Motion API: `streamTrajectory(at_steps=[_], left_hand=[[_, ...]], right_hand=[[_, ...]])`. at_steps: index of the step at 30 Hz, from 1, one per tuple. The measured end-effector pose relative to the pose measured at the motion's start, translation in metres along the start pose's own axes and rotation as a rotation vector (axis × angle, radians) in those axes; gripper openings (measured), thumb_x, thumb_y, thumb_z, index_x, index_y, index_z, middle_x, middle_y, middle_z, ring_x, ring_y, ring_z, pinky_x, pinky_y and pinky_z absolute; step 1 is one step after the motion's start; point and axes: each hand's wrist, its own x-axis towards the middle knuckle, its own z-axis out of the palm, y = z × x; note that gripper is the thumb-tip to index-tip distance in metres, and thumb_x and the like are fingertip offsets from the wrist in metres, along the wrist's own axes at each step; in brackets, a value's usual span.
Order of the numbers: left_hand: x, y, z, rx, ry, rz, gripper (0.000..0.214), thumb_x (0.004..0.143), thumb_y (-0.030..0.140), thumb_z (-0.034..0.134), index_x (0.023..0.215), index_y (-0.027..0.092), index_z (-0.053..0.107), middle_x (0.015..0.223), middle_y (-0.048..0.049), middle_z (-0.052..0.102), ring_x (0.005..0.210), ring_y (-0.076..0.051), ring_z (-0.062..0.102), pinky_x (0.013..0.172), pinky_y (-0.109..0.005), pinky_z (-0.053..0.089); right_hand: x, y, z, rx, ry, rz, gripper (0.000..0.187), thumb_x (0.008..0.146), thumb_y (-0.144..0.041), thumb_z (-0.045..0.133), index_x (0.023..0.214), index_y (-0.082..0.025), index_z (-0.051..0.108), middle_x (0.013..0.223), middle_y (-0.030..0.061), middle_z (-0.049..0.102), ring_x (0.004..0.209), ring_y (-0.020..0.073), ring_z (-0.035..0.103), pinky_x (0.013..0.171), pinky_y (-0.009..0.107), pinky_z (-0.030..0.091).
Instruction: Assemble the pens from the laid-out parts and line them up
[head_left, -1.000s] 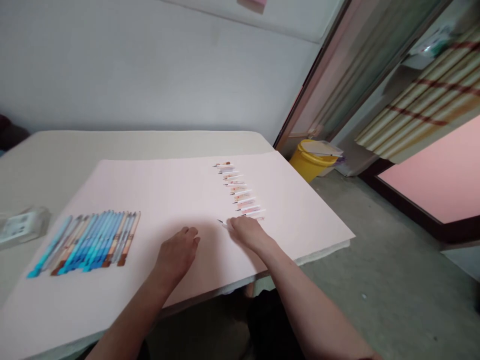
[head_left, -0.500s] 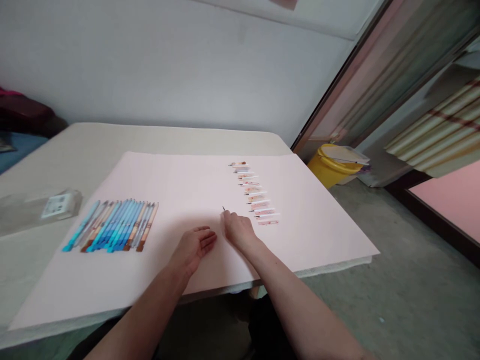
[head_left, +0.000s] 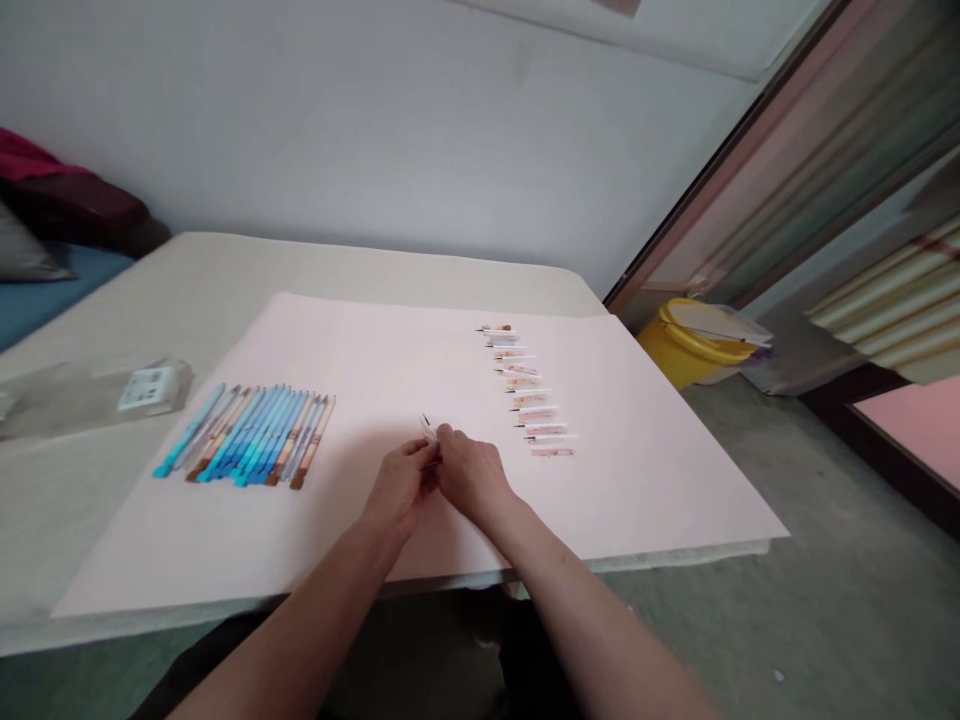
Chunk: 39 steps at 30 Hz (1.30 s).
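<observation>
My right hand (head_left: 471,468) is closed around a slim white pen refill with a dark tip (head_left: 427,422), which points up and away from me. My left hand (head_left: 401,482) has come against it, thumb and fingers pinched together at the lower part of the refill. Most of the refill is hidden by my fingers. To the right lies a slanting column of white refills with dark tips and small pink-patterned pieces (head_left: 553,453) between them. Left of my hands, several blue, grey and brown pens (head_left: 251,435) lie side by side.
A pale pink sheet (head_left: 645,480) covers much of the cream table (head_left: 360,262). At the left rests a clear plastic bag with a white label (head_left: 146,388). A yellow bucket (head_left: 679,345) stands on the floor beyond the table's right side.
My left hand has gone from open and apart to pinched against my right hand at the refill. The refill has tilted and moved slightly left. The view has shifted a little.
</observation>
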Motion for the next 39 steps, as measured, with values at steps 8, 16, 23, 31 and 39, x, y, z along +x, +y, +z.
streamTrajectory(at_steps=[8,16,23,31,39], left_hand=[[-0.005,0.005,0.001,-0.062,0.055,0.04,0.012,0.067,0.019,0.068,0.075,0.013,0.062,0.07,-0.0039,0.064,0.063,-0.011,0.06,0.058,-0.021,0.045],[-0.001,0.026,-0.006,-0.115,0.067,0.056,0.003,0.072,0.015,0.061,0.073,0.012,0.062,0.08,-0.0087,0.068,0.073,-0.014,0.064,0.066,-0.023,0.051],[0.007,0.04,-0.014,-0.185,0.146,0.063,0.003,0.069,0.008,0.06,0.071,0.01,0.061,0.078,-0.0113,0.068,0.075,-0.016,0.065,0.062,-0.022,0.053],[0.012,0.047,-0.025,-0.262,0.276,0.067,0.008,0.068,0.003,0.059,0.067,0.011,0.058,0.075,-0.0096,0.067,0.071,-0.014,0.065,0.059,-0.02,0.053],[0.008,0.056,-0.024,-0.286,0.264,0.054,0.012,0.066,0.001,0.059,0.064,0.012,0.058,0.071,-0.0076,0.066,0.071,-0.014,0.065,0.059,-0.02,0.054]], right_hand=[[-0.004,-0.007,-0.01,0.02,-0.021,0.016,0.025,0.08,-0.024,0.045,0.105,-0.02,0.042,0.095,0.0076,0.062,0.079,0.023,0.063,0.061,0.031,0.042],[-0.006,0.011,-0.011,0.001,0.06,0.06,0.022,0.088,-0.017,0.036,0.091,-0.022,0.056,0.087,0.005,0.067,0.077,0.02,0.064,0.063,0.028,0.04],[-0.008,0.018,-0.016,0.318,0.128,0.099,0.033,0.088,-0.017,0.036,0.115,-0.022,0.055,0.097,0.0028,0.069,0.087,0.0148,0.063,0.073,0.023,0.041],[0.006,0.018,0.002,0.046,0.005,0.158,0.018,0.087,-0.026,0.043,0.098,-0.019,0.055,0.099,0.0073,0.062,0.086,0.0215,0.062,0.066,0.029,0.042],[0.027,0.013,0.025,0.048,-0.092,0.168,0.018,0.088,-0.015,0.038,0.1,-0.017,0.051,0.101,0.0099,0.059,0.083,0.0208,0.063,0.066,0.029,0.042]])
